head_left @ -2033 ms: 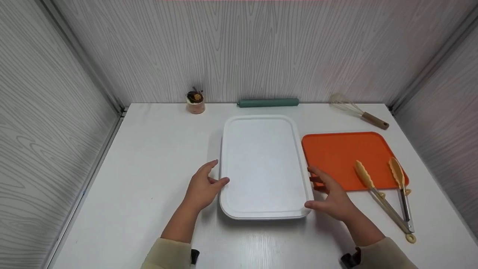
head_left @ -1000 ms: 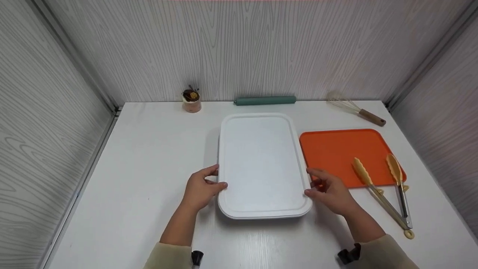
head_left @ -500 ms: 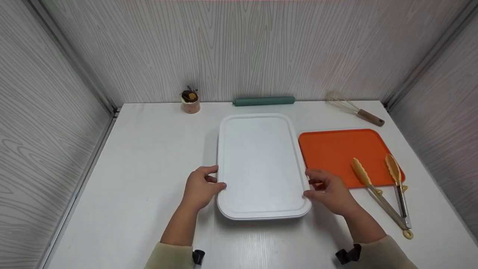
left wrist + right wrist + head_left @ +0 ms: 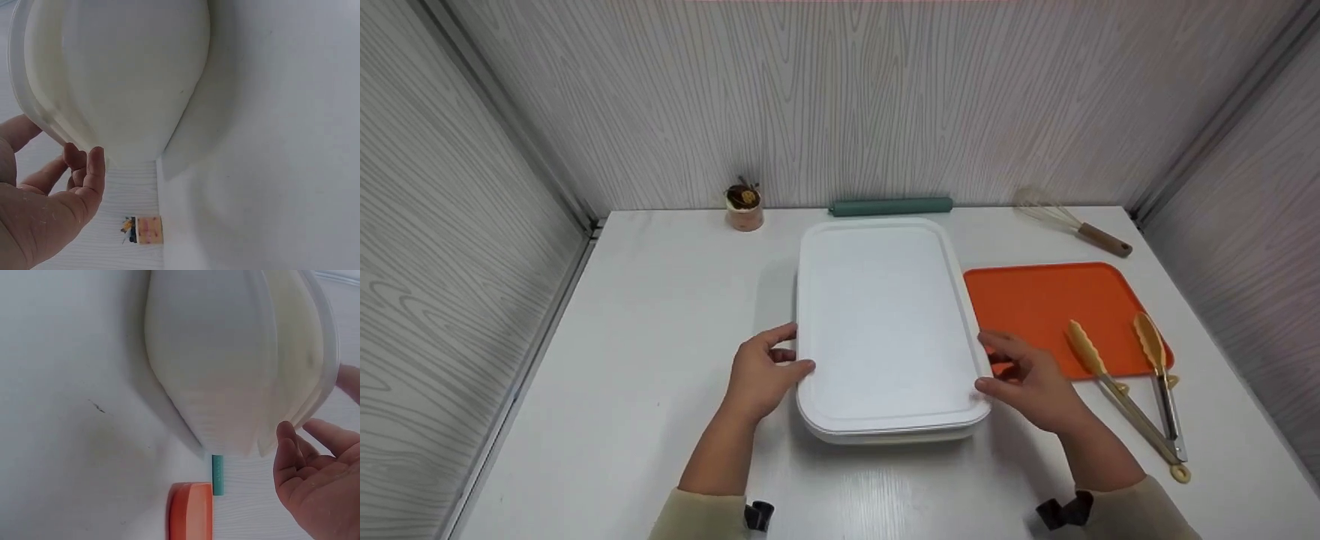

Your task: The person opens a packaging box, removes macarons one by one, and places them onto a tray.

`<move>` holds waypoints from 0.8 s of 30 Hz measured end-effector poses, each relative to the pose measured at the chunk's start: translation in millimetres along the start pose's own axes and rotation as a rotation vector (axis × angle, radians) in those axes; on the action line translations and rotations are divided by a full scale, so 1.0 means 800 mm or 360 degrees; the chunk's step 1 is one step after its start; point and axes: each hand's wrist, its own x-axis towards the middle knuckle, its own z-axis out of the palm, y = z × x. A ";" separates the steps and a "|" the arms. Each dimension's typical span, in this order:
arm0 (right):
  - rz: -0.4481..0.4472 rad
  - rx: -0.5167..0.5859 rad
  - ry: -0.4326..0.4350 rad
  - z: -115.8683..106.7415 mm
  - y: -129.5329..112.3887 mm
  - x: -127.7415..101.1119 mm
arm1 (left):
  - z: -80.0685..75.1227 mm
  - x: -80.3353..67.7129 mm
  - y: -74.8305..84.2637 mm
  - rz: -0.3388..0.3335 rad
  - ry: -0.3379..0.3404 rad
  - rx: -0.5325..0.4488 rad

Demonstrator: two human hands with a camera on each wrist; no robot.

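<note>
A white rectangular lid (image 4: pixel 885 315) with rounded corners lies over a deep white container (image 4: pixel 898 437) at the middle of the table. My left hand (image 4: pixel 761 379) pinches the lid's left edge, thumb on top and fingers beneath. On the opposite edge my right hand (image 4: pixel 1031 386) holds it the same way. From the right wrist view, a gap shows between the raised lid rim (image 4: pixel 333 343) and the container wall (image 4: pixel 208 354). The left wrist view likewise has the lid rim (image 4: pixel 18 73) apart from the container (image 4: pixel 135 84). The container's inside is hidden.
An orange tray (image 4: pixel 1035 300) lies close on the right, with yellow-tipped tongs (image 4: pixel 1129 409) partly across it. Along the back are a small potted ornament (image 4: pixel 745 208), a green rolling pin (image 4: pixel 891 207) and a whisk (image 4: pixel 1102 239). Walls enclose the table at the back and sides.
Both hands have closed on the lid's edges and raised it a little. More of the container's front wall shows beneath it now.
</note>
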 end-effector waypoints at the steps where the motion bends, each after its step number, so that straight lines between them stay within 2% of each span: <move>1: -0.0048 0.0008 -0.0005 -0.002 -0.001 0.000 | -0.002 0.000 0.002 0.0007 -0.0005 -0.0031; 5: -0.0200 0.0030 -0.0068 -0.003 -0.007 -0.002 | -0.013 0.000 0.008 0.0047 0.0001 -0.0120; 10: -0.0225 0.0019 -0.0160 0.010 -0.019 -0.006 | -0.031 -0.007 0.010 0.0086 0.0009 -0.0126; 16: -0.0253 -0.0008 -0.0095 0.035 -0.040 -0.004 | -0.059 -0.012 0.014 0.0159 -0.0013 -0.0136; 21: -0.0225 -0.0049 -0.0062 0.066 -0.061 -0.005 | -0.091 -0.019 0.013 0.0127 -0.0006 -0.0126; 24: -0.0200 -0.0010 -0.0063 0.088 -0.073 -0.004 | -0.110 -0.024 0.011 0.0097 0.0021 -0.0094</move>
